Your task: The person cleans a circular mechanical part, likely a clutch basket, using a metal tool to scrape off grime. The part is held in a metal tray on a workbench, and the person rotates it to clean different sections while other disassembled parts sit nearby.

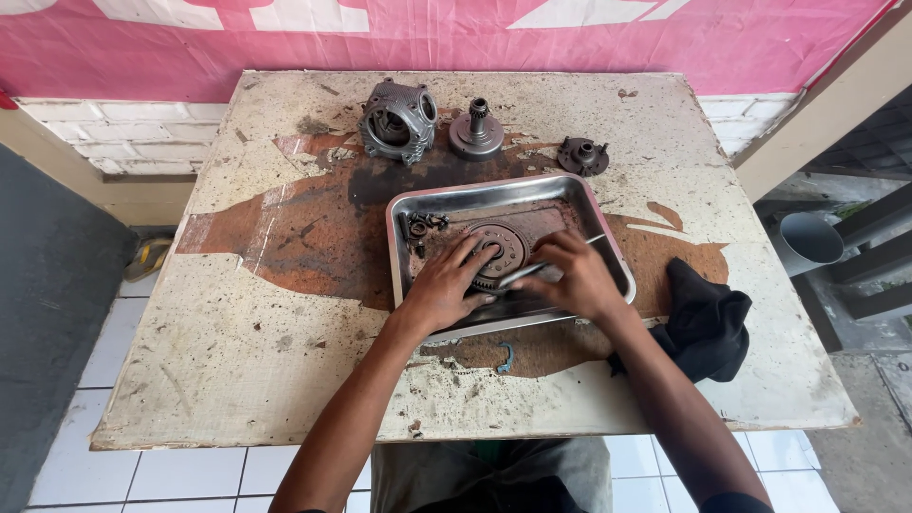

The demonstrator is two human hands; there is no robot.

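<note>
A shallow steel tray [489,192] lies at the middle of a worn table [237,342]. In it sits a round toothed clutch part [501,249] with small bolts [423,228] at the tray's left end. My left hand [445,283] rests on the left side of the round part, fingers pressed on it. My right hand [573,275] is at its right side and grips a thin metal tool [521,275] whose tip points toward the part.
At the table's far side stand a finned engine housing [398,120], a hub with a shaft [476,133] and a small dark flange [582,155]. A black rag [708,318] lies right of the tray. A small blue clip [506,358] lies near me. A grey pipe [807,240] is off the table's right.
</note>
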